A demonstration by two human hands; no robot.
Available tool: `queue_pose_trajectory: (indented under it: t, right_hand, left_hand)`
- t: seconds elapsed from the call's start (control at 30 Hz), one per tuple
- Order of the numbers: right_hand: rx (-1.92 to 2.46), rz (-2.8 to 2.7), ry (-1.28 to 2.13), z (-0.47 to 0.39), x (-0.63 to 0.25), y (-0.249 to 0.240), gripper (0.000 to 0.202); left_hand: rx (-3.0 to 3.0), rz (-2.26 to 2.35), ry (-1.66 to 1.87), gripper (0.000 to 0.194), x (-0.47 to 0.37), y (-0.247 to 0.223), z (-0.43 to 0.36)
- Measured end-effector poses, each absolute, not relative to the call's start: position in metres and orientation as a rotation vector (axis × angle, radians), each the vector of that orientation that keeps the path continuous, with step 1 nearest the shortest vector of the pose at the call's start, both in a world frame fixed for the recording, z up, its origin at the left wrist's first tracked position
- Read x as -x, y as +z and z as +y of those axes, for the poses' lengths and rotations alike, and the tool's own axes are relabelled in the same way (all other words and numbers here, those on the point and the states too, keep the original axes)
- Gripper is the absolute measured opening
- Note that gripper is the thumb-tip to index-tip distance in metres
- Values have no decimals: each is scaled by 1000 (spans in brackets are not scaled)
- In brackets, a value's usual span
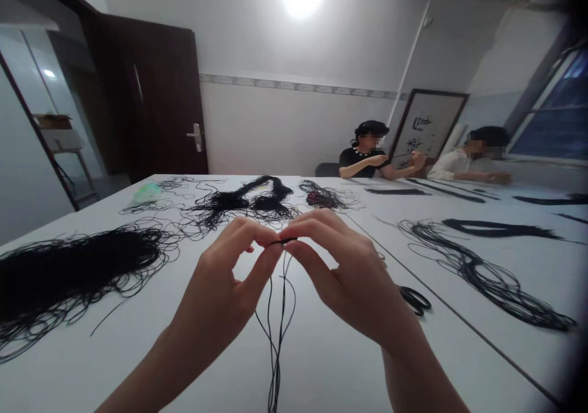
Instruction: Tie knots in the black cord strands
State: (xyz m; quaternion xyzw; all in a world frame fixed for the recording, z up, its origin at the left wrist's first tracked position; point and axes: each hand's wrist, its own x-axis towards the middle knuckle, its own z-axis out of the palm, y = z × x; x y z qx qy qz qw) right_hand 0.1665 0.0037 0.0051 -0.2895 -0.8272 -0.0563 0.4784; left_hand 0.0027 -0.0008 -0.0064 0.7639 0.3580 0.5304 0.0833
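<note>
Both my hands meet over the middle of the white table (331, 352). My left hand (234, 260) pinches black cord (277, 352) between thumb and forefinger. Opposite it, my right hand (335, 253) pinches the same cord, its fingertips almost touching the left ones. A short dark piece of the cord shows between the two pinches. Several thin strands hang below the fingers and run together toward the near table edge. Black-handled scissors (416, 301) lie beside my right wrist, partly hidden by it.
A thick bundle of black cord (78, 266) lies at left, a tangled heap (248, 198) farther back. Looser cords (482, 272) spread at right, past a table seam. A pale green item (147, 192) lies far left. Two people (362, 159) sit at the far right side.
</note>
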Motion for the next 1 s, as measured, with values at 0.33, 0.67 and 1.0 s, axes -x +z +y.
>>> queue_pose_trajectory:
  t: [0.33,0.67,1.0]
  right_hand:
    - [622,-1917,-113,4,-164,5,9]
    - [590,-1916,-149,11,-156,4,16]
    - [705,-1931,-201,-2,-139,-4,14]
  left_hand:
    - [-1765,778,1306,20,2,0,1]
    - [-1801,891,1470,12,0,0,1]
    - [-1530,833,1663,10,-5,-7,0]
